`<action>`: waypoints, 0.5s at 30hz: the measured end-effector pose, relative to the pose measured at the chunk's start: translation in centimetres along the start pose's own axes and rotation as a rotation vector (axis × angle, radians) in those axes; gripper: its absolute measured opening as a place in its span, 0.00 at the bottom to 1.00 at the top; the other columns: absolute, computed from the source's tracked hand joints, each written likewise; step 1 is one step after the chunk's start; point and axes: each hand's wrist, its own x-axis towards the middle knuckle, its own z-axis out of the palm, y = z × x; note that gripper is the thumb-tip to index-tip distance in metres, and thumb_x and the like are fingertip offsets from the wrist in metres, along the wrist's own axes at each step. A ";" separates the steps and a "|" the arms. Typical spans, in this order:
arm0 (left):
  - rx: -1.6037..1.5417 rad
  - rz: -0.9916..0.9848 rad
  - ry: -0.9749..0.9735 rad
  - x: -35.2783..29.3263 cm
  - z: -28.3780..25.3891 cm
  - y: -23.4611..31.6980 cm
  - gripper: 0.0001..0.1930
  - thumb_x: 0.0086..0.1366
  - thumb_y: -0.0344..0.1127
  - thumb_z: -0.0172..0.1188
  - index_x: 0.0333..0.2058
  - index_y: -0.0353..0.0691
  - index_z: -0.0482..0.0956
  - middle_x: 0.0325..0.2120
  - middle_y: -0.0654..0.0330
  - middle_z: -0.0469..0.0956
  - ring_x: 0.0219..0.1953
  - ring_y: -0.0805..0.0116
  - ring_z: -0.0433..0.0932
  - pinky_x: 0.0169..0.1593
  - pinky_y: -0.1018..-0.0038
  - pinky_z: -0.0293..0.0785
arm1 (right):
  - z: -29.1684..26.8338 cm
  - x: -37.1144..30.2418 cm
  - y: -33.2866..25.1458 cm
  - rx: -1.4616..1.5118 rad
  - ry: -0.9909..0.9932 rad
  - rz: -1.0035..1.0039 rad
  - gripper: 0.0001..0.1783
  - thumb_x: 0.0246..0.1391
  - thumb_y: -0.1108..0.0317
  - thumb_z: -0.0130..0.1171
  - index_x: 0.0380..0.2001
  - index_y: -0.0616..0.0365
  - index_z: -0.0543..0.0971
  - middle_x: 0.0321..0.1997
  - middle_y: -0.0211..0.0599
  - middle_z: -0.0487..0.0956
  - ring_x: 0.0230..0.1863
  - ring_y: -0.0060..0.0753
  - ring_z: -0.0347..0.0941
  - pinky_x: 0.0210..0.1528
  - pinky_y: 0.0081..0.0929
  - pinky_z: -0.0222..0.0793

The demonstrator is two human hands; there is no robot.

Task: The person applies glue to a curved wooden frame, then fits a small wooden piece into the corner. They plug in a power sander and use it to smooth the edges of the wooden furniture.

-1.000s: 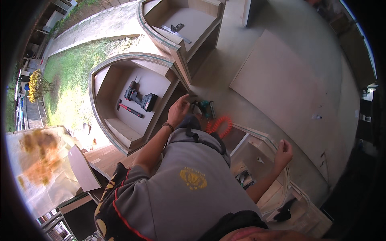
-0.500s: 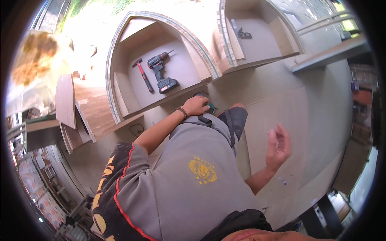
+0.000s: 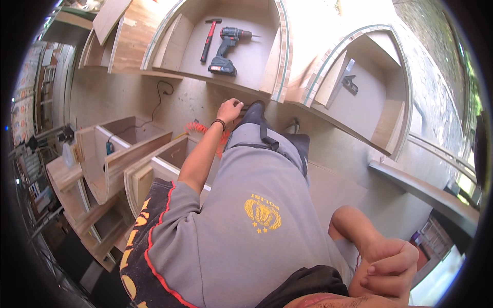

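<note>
My left hand (image 3: 230, 109) hangs out in front of my waist, above the floor and my shoe, with its fingers curled in. Whether anything lies inside those fingers is hidden. Raised close to my chest at the lower right, my right hand (image 3: 393, 267) has its fingers folded into a loose fist, and nothing shows in it. Ahead of the left hand, a pointed-arch wooden cabinet (image 3: 283, 66) holds a cordless drill (image 3: 224, 51) and a red-handled hammer (image 3: 208, 42). Neither hand touches them.
A second arched cabinet (image 3: 405, 97) at the right contains a dark metal tool (image 3: 350, 84). Wooden cabinet frames (image 3: 136, 161) stand at the left, near a coiled orange hose (image 3: 195, 127) and a dark cable (image 3: 156, 105). At the right a long board (image 3: 421, 192) juts in.
My view has swung left, bringing the left-hand cabinet frames and orange hose into sight. My left hand has left the teal item at my waist. My right hand has come up and curled.
</note>
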 end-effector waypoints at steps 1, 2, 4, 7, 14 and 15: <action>-0.050 -0.052 0.034 -1.1 1.8 -0.7 0.22 0.67 0.50 0.60 0.48 0.38 0.85 0.46 0.47 0.85 0.52 0.49 0.82 0.58 0.60 0.76 | -1.6 0.1 -0.1 0.002 0.014 -0.019 0.17 0.41 0.77 0.66 0.17 0.47 0.67 0.15 0.21 0.67 0.15 0.19 0.64 0.20 0.21 0.63; -0.099 -0.104 0.068 -2.5 3.7 -1.4 0.22 0.67 0.50 0.60 0.48 0.38 0.85 0.46 0.47 0.85 0.52 0.48 0.82 0.57 0.60 0.76 | -3.5 -0.3 0.0 0.055 0.023 -0.037 0.11 0.45 0.72 0.65 0.22 0.47 0.71 0.16 0.18 0.67 0.16 0.15 0.64 0.22 0.18 0.63; -0.056 -0.114 0.110 -4.8 7.8 -2.2 0.22 0.68 0.51 0.59 0.46 0.38 0.85 0.45 0.47 0.85 0.51 0.47 0.82 0.57 0.59 0.76 | -7.2 -0.7 0.2 0.129 0.031 -0.088 0.04 0.49 0.67 0.63 0.27 0.46 0.77 0.18 0.14 0.68 0.18 0.09 0.65 0.24 0.12 0.62; -0.057 -0.155 0.232 -8.0 11.7 -2.5 0.22 0.68 0.52 0.58 0.45 0.38 0.86 0.45 0.45 0.85 0.51 0.46 0.82 0.56 0.58 0.76 | -11.9 -0.3 0.2 0.112 0.054 -0.148 0.07 0.42 0.71 0.62 0.19 0.45 0.75 0.13 0.10 0.66 0.16 0.05 0.64 0.21 0.08 0.61; -0.101 -0.278 0.303 -13.5 13.7 0.7 0.22 0.68 0.52 0.58 0.46 0.39 0.85 0.45 0.46 0.84 0.51 0.46 0.81 0.56 0.57 0.75 | -17.7 0.5 0.5 0.123 -0.007 -0.131 0.12 0.42 0.71 0.64 0.13 0.46 0.72 0.12 0.12 0.69 0.16 0.06 0.66 0.20 0.07 0.63; -0.071 -0.276 0.311 -13.3 14.2 1.3 0.22 0.68 0.52 0.58 0.46 0.39 0.85 0.45 0.46 0.84 0.51 0.46 0.81 0.56 0.57 0.75 | -18.1 0.7 0.4 0.119 -0.020 -0.107 0.12 0.42 0.71 0.65 0.15 0.46 0.72 0.13 0.14 0.69 0.16 0.10 0.67 0.20 0.11 0.64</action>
